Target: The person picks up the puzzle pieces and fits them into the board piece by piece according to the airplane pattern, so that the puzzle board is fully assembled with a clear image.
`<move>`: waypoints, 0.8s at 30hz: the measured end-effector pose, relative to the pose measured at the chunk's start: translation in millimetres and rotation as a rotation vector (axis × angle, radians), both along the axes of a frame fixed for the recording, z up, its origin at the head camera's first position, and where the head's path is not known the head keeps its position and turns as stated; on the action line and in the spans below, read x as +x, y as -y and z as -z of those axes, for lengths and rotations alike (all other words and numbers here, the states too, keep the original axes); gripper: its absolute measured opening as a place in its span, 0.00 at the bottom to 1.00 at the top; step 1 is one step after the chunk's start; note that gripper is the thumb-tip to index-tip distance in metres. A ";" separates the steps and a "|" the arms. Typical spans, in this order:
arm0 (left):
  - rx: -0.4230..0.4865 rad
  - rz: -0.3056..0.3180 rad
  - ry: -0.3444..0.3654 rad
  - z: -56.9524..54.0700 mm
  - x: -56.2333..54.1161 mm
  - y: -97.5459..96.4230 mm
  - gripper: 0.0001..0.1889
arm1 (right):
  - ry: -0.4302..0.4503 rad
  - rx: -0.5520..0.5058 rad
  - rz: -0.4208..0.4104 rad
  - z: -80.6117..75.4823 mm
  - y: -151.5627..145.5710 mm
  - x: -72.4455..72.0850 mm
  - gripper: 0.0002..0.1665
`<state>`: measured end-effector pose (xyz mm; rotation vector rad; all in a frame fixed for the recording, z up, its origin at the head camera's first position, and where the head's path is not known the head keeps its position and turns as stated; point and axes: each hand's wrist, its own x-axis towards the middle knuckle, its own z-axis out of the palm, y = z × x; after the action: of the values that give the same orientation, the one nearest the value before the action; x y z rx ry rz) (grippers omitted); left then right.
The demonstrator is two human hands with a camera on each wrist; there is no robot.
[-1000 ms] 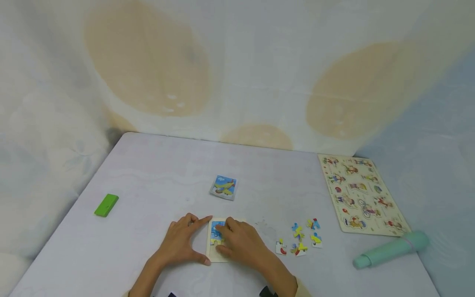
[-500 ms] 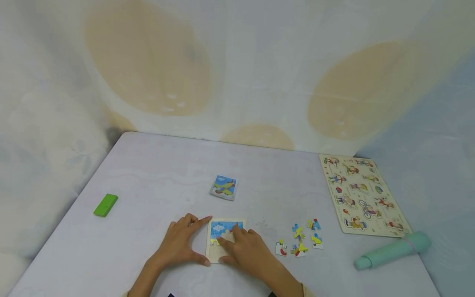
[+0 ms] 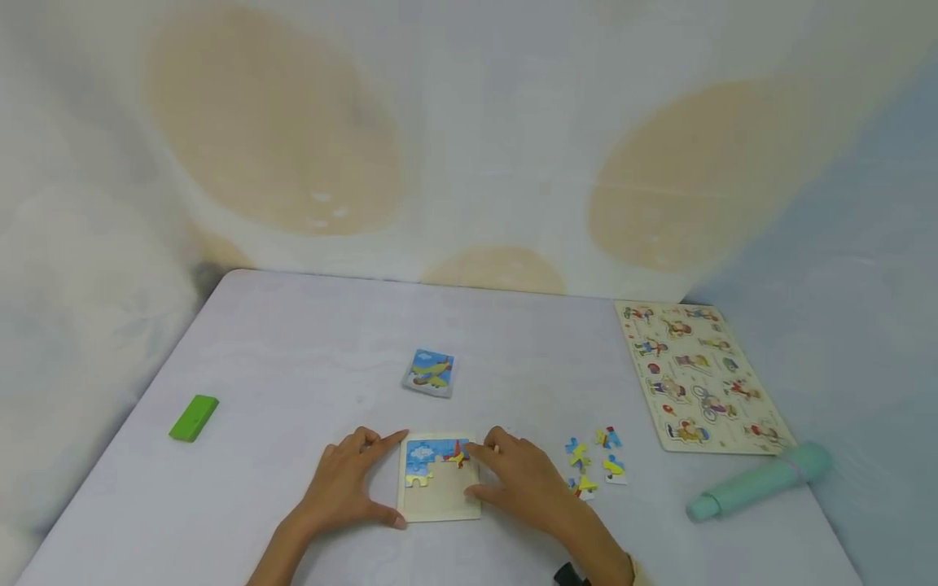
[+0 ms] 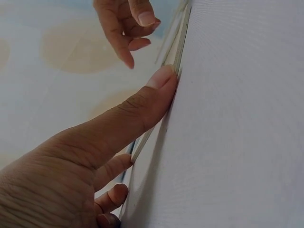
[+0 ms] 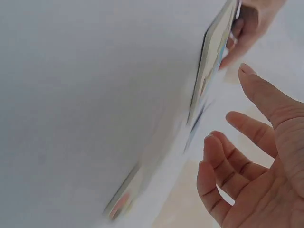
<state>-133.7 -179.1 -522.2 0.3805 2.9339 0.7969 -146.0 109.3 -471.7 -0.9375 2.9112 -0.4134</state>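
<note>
Spreading wide, the left hand (image 3: pixel 343 487) likely steadies the jigsaw tray (image 3: pixel 438 498) at nine o'clock; the right hand (image 3: pixel 529 482) holds nothing.

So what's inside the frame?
In the frame, joined pieces run along the far side and partway down the left; the rest visible is bare board. The right hand partly hides the right edge.

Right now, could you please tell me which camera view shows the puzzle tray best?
The head view: it shows the puzzle tray nearly whole from above, fitted pieces included. Both wrist views show only a steeply slanted sliver of it.
</note>
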 end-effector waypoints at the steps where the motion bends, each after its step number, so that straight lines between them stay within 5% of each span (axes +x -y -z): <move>1: 0.001 -0.003 0.003 -0.1 0.4 0.1 0.63 | 0.019 -0.024 0.031 -0.4 -6.1 -1.4 0.34; 13: 0.001 -0.015 0.020 -2.6 1.4 -2.7 0.63 | 0.202 -0.278 0.286 5.7 -73.6 -9.6 0.28; 24: 0.002 -0.015 0.018 -3.2 2.1 -2.8 0.63 | 0.248 -0.272 0.395 9.5 -114.9 -19.3 0.28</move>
<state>-131.6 -176.3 -518.9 0.3497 2.9229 0.8016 -165.3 224.2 -481.2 -0.2875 2.8393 -0.8953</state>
